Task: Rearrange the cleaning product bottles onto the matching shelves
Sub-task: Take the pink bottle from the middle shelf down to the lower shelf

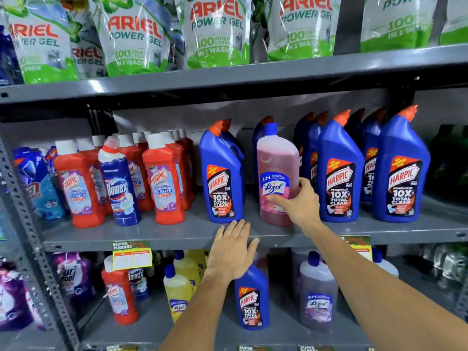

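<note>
Shelving: grey metal rack; the middle shelf (152, 234) carries the bottles being sorted, with a lower shelf under it.
Top row: Ariel Power Gel pouches (215, 34) stand side by side along the upper shelf.
Blue Harpic bottles (339, 173): upright in rows on the right half of the middle shelf, orange angled caps tilted to the upper right, labels facing out.
Red Harpic bottles (164, 178): upright on the left half, white caps up; a blue Domex bottle (119, 183) stands among them at the front.
Pink Lizol bottle (277, 173): on the middle shelf between blue Harpic bottles, long axis vertical, blue cap pointing straight up, label toward the camera, base at the shelf surface.
Lower shelf: one blue Harpic bottle (252, 300) stands upright between yellow (177, 287) and purple Lizol bottles (317, 295).
Right hand (301, 203): wrapped around the lower right side of the pink Lizol bottle, thumb across the label, fingers curled behind.
Left hand (231, 252): flat and open, fingers spread, palm over the front edge of the middle shelf, holding nothing.
</note>
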`<control>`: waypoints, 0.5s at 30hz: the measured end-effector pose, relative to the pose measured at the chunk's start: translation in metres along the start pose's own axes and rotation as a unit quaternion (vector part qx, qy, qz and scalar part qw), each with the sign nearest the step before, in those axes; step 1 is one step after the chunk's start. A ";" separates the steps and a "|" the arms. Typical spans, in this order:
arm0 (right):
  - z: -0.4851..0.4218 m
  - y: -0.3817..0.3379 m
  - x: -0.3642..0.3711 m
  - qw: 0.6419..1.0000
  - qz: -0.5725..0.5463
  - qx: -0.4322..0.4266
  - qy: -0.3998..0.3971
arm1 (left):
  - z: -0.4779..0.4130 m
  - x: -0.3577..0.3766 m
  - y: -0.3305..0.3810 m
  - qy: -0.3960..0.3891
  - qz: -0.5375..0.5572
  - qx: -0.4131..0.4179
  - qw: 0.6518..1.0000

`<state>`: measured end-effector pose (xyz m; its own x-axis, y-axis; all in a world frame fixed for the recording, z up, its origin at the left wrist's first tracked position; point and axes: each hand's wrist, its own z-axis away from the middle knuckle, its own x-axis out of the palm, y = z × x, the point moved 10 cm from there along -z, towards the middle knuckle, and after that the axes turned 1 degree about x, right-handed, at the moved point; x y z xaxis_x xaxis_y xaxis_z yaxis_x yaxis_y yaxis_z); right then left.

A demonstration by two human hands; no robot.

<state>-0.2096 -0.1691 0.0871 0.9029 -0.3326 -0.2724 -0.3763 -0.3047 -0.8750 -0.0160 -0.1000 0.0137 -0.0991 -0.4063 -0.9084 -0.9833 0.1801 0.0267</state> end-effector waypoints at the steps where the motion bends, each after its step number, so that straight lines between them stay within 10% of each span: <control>1: 0.005 -0.001 -0.005 1.000 0.008 -0.004 0.026 | 0.000 -0.001 0.000 0.001 0.001 0.002 1.000; 15: 0.101 -0.026 -0.055 0.985 -0.105 -0.086 0.108 | 0.002 -0.004 0.001 0.040 0.012 0.010 0.999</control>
<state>-0.2283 -0.0529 0.0841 0.9066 -0.4216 0.0156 -0.2315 -0.5281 -0.8170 -0.0166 -0.0966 0.0165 -0.1348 -0.4713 -0.8716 -0.9774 0.2076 0.0389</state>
